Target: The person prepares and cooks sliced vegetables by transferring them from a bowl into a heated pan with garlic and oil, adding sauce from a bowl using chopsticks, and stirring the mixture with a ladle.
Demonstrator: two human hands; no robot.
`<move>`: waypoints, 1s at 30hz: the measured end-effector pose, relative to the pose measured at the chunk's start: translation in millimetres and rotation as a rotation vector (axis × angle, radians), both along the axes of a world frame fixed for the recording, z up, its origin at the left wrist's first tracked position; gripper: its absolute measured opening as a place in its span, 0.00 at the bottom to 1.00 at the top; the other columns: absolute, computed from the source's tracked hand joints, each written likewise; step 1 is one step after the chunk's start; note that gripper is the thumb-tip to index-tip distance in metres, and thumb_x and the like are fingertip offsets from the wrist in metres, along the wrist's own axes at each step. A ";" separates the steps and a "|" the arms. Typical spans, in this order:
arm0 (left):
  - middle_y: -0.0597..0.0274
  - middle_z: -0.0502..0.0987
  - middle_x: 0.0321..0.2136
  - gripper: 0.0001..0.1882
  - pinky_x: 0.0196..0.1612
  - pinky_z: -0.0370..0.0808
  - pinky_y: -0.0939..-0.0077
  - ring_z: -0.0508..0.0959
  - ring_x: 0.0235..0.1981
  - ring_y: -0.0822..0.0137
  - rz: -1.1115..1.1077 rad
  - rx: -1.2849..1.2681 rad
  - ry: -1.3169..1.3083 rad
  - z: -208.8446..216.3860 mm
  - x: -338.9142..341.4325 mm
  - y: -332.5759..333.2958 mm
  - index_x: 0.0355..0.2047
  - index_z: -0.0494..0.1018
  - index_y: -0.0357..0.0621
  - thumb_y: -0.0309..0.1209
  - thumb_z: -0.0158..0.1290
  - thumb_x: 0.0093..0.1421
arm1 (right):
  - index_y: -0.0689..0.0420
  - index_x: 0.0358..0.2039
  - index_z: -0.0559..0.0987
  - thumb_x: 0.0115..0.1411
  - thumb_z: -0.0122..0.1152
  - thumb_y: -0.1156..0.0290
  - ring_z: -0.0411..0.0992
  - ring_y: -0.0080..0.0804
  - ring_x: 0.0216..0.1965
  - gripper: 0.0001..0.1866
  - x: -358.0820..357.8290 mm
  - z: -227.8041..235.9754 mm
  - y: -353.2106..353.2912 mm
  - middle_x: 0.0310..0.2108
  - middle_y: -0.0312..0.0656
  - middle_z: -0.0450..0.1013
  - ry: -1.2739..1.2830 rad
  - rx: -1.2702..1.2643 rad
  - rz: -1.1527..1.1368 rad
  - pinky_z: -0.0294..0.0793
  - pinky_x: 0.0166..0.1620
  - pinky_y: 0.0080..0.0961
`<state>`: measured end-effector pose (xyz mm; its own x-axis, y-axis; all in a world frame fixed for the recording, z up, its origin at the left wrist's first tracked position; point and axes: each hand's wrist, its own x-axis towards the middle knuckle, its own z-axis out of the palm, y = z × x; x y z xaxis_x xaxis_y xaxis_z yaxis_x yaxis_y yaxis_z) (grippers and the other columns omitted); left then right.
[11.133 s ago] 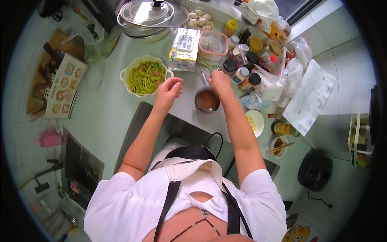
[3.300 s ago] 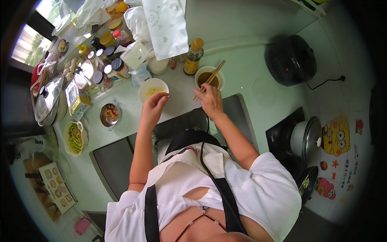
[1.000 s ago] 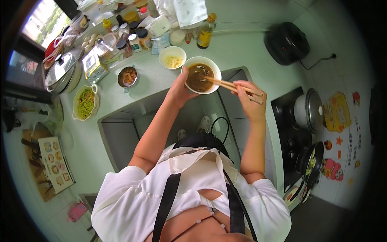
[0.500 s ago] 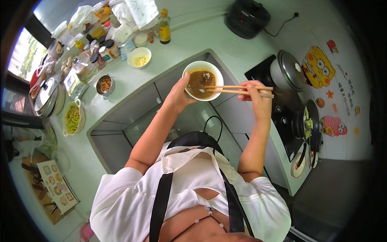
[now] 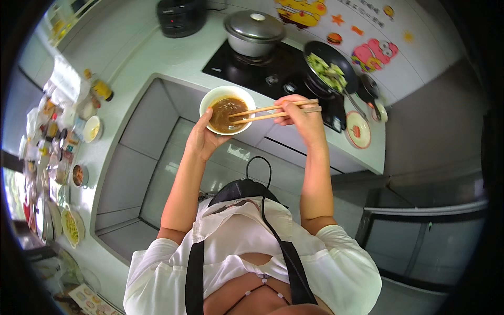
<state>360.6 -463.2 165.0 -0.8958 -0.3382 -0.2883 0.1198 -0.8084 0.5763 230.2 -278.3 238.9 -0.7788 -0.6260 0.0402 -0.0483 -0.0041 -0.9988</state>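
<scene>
A white bowl of brown sauce is held up over the floor, close to the counter's front edge. My left hand grips it at its left and lower side, thumb on the rim. In my right hand is a pair of wooden chopsticks, fingers closed round their thick ends. Their tips dip into the sauce. Past the bowl, a black wok with pale green chopped vegetables and a spatula sits on the black stove.
A lidded grey pot stands on the stove's left burner. To its left is a black cooker. A red-rimmed plate lies right of the stove. Jars, a sauce bottle, a small bowl and a dish of green strips crowd the left counter.
My body has turned right, so the stove and wok now lie ahead and the jars have shifted left. Both hands keep their holds, and the chopstick tips remain in the sauce.
</scene>
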 end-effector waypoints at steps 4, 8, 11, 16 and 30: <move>0.51 0.64 0.50 0.24 0.47 0.69 0.52 0.67 0.50 0.52 -0.123 0.020 0.042 -12.0 -35.4 52.5 0.53 0.56 0.42 0.38 0.44 0.60 | 0.63 0.31 0.76 0.56 0.50 0.72 0.73 0.23 0.21 0.09 -7.9 -14.1 55.8 0.23 0.41 0.73 0.123 -0.052 -0.181 0.72 0.24 0.13; 0.50 0.63 0.50 0.23 0.46 0.70 0.49 0.68 0.49 0.52 -0.185 0.049 0.010 -7.8 -64.6 93.0 0.53 0.55 0.40 0.35 0.44 0.59 | 0.63 0.33 0.75 0.57 0.49 0.70 0.73 0.24 0.23 0.10 -27.9 -8.2 115.4 0.26 0.42 0.73 -0.008 0.025 -0.150 0.73 0.26 0.15; 0.51 0.63 0.50 0.23 0.48 0.68 0.47 0.68 0.49 0.53 -0.242 0.068 -0.020 -3.2 -89.5 110.6 0.52 0.55 0.40 0.33 0.45 0.59 | 0.63 0.34 0.75 0.57 0.49 0.71 0.73 0.24 0.24 0.10 -46.6 -4.4 138.8 0.26 0.42 0.73 0.084 -0.019 -0.299 0.74 0.27 0.15; 0.53 0.64 0.49 0.24 0.49 0.67 0.47 0.67 0.50 0.55 -0.293 -0.012 -0.023 17.6 -138.4 123.1 0.52 0.56 0.43 0.34 0.48 0.57 | 0.63 0.37 0.74 0.58 0.48 0.71 0.74 0.26 0.26 0.11 -94.9 10.8 162.7 0.27 0.43 0.74 0.015 -0.021 -0.217 0.74 0.28 0.16; 0.59 0.70 0.42 0.26 0.38 0.76 0.63 0.74 0.40 0.63 -0.277 -0.315 -0.128 30.5 -317.3 115.2 0.48 0.63 0.46 0.48 0.50 0.55 | 0.64 0.37 0.74 0.57 0.50 0.70 0.75 0.27 0.27 0.12 -276.3 19.0 171.2 0.30 0.45 0.74 -0.037 -0.052 -0.253 0.75 0.30 0.17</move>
<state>43.3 -348.0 195.5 -0.9288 -0.1797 -0.3242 -0.1650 -0.5826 0.7958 -46.1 -107.0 258.0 -0.9120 -0.4086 0.0359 -0.0180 -0.0477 -0.9987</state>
